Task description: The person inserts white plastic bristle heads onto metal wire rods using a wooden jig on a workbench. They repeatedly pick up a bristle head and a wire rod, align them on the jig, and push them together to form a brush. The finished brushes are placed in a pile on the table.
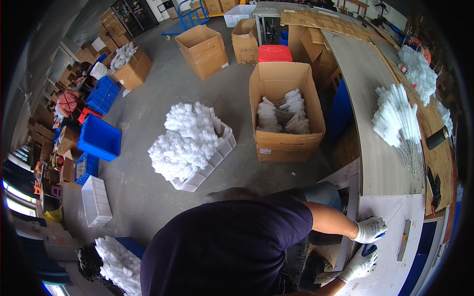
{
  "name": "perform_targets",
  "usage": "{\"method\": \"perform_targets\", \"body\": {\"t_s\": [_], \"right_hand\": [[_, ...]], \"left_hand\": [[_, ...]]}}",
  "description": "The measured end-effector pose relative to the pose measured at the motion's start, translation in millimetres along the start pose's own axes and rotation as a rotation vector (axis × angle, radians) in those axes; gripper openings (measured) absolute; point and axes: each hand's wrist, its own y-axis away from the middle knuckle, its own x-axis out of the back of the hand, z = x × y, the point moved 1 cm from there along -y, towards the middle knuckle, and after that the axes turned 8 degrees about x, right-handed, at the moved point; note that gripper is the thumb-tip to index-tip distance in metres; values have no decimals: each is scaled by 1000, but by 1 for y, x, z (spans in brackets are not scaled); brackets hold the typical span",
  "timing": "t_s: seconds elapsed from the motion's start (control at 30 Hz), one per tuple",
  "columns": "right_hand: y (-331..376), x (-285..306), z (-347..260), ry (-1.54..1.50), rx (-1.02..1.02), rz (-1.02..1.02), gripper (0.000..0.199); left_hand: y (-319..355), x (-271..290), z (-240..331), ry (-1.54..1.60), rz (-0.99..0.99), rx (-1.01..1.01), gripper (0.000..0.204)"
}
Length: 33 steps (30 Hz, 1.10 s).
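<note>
My left hand [370, 230], in a white glove with blue on the fingers, is over the pale bench top [377, 203], its fingers curled together. Just nearer, my right hand [361, 264] wears a matching glove and is closed, its thumb side facing the left hand. Whatever lies between the fingers is too small or hidden to make out. A narrow metal strip [404, 240] is fixed on the bench just right of both hands. Farther along the bench lies a fanned pile of white bristle brushes [395, 116] with thin twisted-wire stems.
An open carton [289, 144] of brushes stands left of the bench. On the floor, a white crate [212, 165] overflows with white brushes. Blue crates [100, 137], an empty white bin [96, 201] and more cartons [202, 52] stand farther off. A person [69, 103] sits at far left.
</note>
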Motion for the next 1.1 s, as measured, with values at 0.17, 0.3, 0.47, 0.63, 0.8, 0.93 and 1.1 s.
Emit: {"method": "perform_targets", "body": {"t_s": [0.17, 0.3, 0.47, 0.63, 0.8, 0.93, 1.1], "right_hand": [[4, -3, 6, 28, 3, 76, 36], [0, -7, 1, -30, 3, 66, 36], [3, -7, 6, -13, 22, 97, 36], [3, -3, 3, -10, 12, 100, 36], [3, 5, 2, 15, 1, 99, 37], [1, 6, -2, 23, -16, 44, 41], [1, 4, -1, 57, -42, 40, 43]], "left_hand": [[0, -3, 5, 24, -21, 0, 19], [0, 2, 0, 12, -26, 20, 19], [0, -3, 3, 15, -35, 7, 19], [0, -1, 3, 29, -26, 12, 19], [0, -4, 4, 23, -26, -10, 19], [1, -6, -1, 25, 1, -26, 18], [0, -6, 0, 24, -19, -35, 17]]}}
